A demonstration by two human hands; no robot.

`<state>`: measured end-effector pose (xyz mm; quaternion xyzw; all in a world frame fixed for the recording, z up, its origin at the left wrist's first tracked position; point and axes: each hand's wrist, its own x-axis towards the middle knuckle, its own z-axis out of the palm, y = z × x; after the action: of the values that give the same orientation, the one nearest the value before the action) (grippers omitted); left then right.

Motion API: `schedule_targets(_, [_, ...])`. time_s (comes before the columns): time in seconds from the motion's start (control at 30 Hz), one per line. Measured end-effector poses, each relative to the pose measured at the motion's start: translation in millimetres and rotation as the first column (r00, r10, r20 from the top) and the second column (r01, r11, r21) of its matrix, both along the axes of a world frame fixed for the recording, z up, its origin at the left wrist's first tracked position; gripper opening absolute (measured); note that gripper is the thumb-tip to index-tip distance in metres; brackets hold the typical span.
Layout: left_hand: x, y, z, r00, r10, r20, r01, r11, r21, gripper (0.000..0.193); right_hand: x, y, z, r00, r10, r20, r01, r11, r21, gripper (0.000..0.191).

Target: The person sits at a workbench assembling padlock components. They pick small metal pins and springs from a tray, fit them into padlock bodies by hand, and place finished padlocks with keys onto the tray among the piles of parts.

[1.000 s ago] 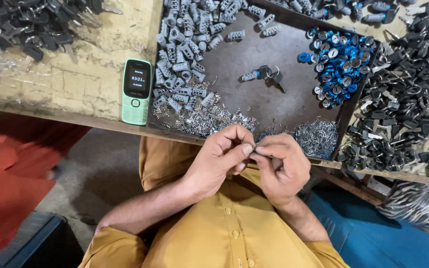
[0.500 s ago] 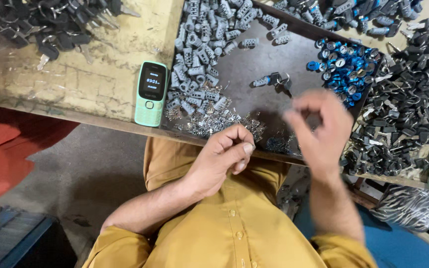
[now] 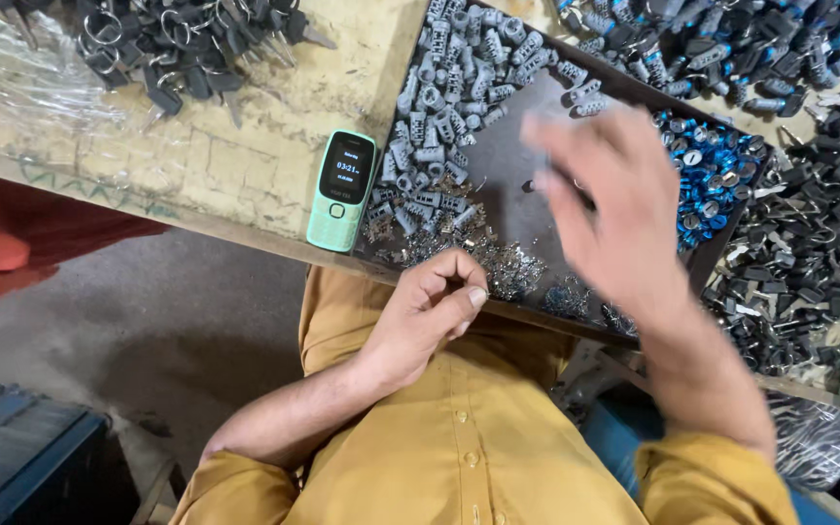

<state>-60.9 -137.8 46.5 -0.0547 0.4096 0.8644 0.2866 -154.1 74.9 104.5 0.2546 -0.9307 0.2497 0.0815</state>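
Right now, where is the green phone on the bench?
In the head view, the green phone lies flat near the bench's front edge, just left of the dark tray of grey metal parts, up and left of the left hand.

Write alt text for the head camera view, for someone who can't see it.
A person's blurred right hand reaches over a dark tray of small grey metal parts and blue-ringed pieces, while the left hand stays curled near the tray's edge. A green phone lies on the workbench.

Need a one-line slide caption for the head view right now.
Left hand curled at the dark tray's edge; blurred right hand over grey metal cylinders, green phone alongside.
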Motion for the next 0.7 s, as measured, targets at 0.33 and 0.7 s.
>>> schedule_targets(0.33, [-12, 21, -12, 0.992, -0.104, 0.070, 0.095, 0.988, 0.120, 0.012, 112, -7, -61, 0.792, 0.059, 0.608, 0.578, 0.249, -0.777, 0.034])
schedule_targets(0.7, [-5, 32, -10, 0.997, -0.059, 0.049, 0.056, 0.997, 0.058, 0.012, 119, 7, -67, 0.874, 0.048, 0.483, 0.414, 0.444, -0.794, 0.029])
